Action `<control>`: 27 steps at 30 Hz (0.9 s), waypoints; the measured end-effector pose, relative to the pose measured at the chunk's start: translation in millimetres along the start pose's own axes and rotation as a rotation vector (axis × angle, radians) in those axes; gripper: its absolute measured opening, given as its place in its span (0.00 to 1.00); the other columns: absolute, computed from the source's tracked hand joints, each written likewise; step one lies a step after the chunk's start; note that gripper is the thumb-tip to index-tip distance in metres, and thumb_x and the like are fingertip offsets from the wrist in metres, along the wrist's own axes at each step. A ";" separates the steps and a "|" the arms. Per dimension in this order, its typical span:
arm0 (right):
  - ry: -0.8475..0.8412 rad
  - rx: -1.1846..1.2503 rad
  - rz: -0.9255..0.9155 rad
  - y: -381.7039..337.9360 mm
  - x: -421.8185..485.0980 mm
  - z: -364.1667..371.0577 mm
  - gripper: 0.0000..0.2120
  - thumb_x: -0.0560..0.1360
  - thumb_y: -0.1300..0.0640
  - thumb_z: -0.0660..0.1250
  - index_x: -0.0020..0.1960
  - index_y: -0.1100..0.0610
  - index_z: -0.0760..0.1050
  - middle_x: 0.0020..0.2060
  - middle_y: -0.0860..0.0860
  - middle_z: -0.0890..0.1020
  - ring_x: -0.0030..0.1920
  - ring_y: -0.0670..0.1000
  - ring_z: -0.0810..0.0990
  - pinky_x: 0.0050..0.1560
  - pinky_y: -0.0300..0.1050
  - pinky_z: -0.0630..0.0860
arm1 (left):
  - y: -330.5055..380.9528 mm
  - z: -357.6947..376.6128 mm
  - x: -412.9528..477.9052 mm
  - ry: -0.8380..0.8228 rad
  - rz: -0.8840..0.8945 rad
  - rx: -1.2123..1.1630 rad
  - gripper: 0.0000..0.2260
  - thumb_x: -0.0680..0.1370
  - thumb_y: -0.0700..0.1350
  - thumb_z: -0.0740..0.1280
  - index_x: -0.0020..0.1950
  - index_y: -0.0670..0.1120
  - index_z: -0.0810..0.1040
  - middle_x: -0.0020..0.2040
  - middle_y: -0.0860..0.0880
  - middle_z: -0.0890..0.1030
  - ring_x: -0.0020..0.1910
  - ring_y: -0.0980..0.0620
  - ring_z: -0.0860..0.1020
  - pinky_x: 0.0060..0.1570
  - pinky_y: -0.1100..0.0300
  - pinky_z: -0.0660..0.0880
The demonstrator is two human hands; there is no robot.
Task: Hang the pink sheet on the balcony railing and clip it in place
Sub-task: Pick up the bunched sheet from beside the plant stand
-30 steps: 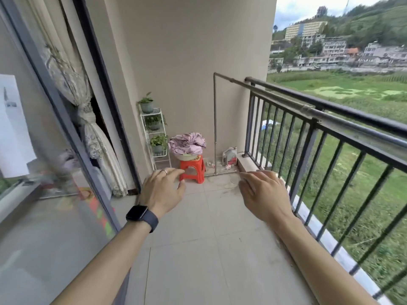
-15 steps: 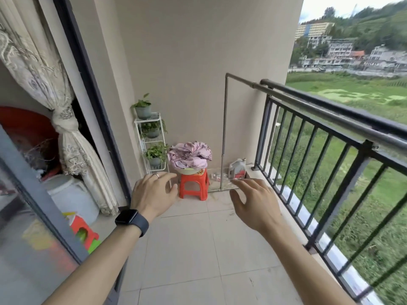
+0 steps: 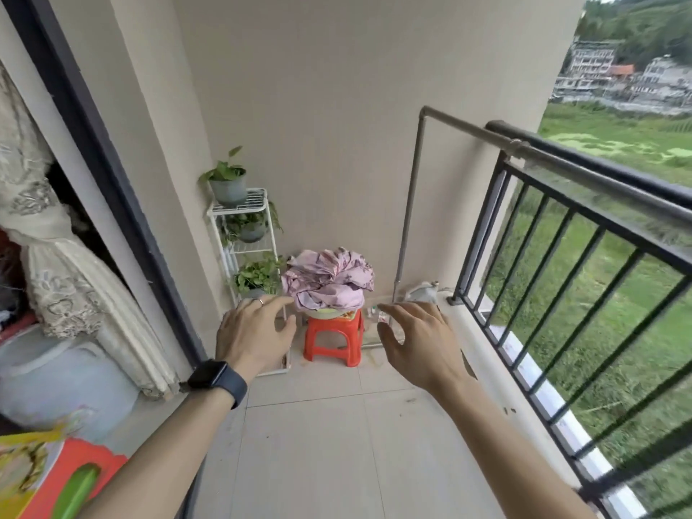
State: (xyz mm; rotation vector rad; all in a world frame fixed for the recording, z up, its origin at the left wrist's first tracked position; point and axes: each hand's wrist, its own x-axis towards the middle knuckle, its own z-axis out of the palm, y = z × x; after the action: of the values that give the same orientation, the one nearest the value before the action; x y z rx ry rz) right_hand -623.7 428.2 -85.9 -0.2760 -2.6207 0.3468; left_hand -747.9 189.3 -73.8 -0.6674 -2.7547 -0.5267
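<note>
The left hand (image 3: 254, 331), a dark watch (image 3: 217, 376) on its wrist, and the right hand (image 3: 419, 342) are both held out in front, fingers loosely spread, grasping nothing. Beyond and between them the pink sheet (image 3: 329, 279) lies bunched in a basin (image 3: 324, 313) on a red stool (image 3: 333, 340) by the far wall, just beside a white plant rack (image 3: 239, 207). The black balcony railing (image 3: 584, 170) runs along the right side.

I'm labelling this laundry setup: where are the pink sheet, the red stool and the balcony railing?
pink sheet (image 3: 329, 279), head view, middle of the crumpled heap.
red stool (image 3: 333, 327), head view, front edge of its seat.
balcony railing (image 3: 636, 184), head view, black top rail.
</note>
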 end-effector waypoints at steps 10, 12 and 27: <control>-0.035 -0.032 0.090 22.4 178.0 117.6 0.23 0.75 0.40 0.54 0.62 0.46 0.80 0.56 0.43 0.83 0.60 0.54 0.78 0.59 0.51 0.75 | -69.6 96.1 209.5 -0.157 0.058 0.005 0.16 0.77 0.54 0.62 0.65 0.59 0.77 0.62 0.57 0.80 0.58 0.49 0.77 0.56 0.55 0.73; -0.032 -0.028 0.107 28.7 208.1 143.3 0.21 0.75 0.42 0.57 0.60 0.47 0.81 0.55 0.43 0.84 0.58 0.55 0.80 0.58 0.51 0.76 | -81.0 119.7 245.1 -0.192 0.056 0.002 0.16 0.77 0.54 0.62 0.65 0.58 0.77 0.64 0.56 0.79 0.59 0.48 0.77 0.56 0.55 0.74; -0.369 0.053 0.224 115.2 408.5 341.8 0.24 0.74 0.40 0.55 0.62 0.45 0.80 0.56 0.42 0.84 0.59 0.54 0.79 0.56 0.53 0.77 | -141.4 296.8 473.6 -0.419 -0.050 -0.005 0.17 0.78 0.54 0.61 0.67 0.59 0.75 0.62 0.57 0.80 0.59 0.49 0.77 0.56 0.55 0.75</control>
State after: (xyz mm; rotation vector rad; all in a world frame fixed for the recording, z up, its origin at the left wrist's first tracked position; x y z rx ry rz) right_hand -1127.2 574.5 -234.2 -0.5349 -2.9412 0.5918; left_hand -1271.7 375.5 -226.2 -0.7894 -3.1665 -0.4457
